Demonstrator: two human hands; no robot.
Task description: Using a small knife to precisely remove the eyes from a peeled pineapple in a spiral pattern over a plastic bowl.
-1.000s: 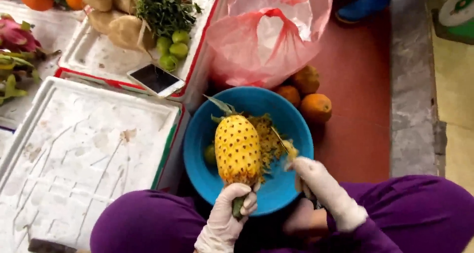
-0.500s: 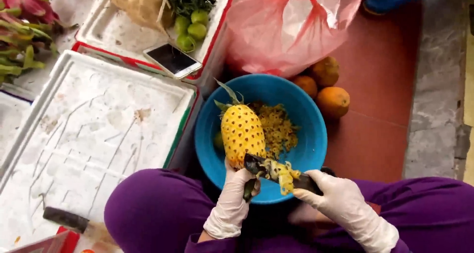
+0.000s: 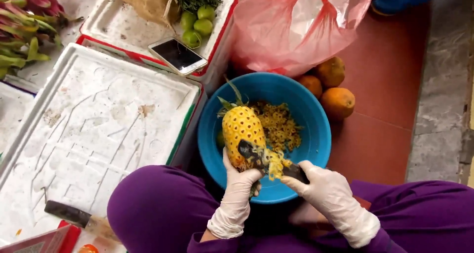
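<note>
My left hand (image 3: 240, 183), in a white glove, grips the lower end of a peeled yellow pineapple (image 3: 242, 130) that stands tilted over a blue bowl (image 3: 306, 110). In my gloved right hand (image 3: 328, 190) is a dark knife (image 3: 256, 154), its blade lying against the pineapple's lower side with bits of peel stuck to it. Yellow peel scraps (image 3: 279, 125) lie heaped in the bowl behind the fruit. My purple-clad legs (image 3: 153, 208) frame the bowl from below.
A white foam lid (image 3: 94, 129) lies left of the bowl, a dark-handled knife (image 3: 74, 215) at its near edge. Behind it a tray holds a phone (image 3: 177, 55), green limes (image 3: 197, 25) and roots. A pink plastic bag (image 3: 296, 26) and oranges (image 3: 332, 87) sit beyond the bowl.
My right hand has brought the knife from the bowl's right side to the pineapple's lower part and is cutting there. The view has shifted slightly down and left.
</note>
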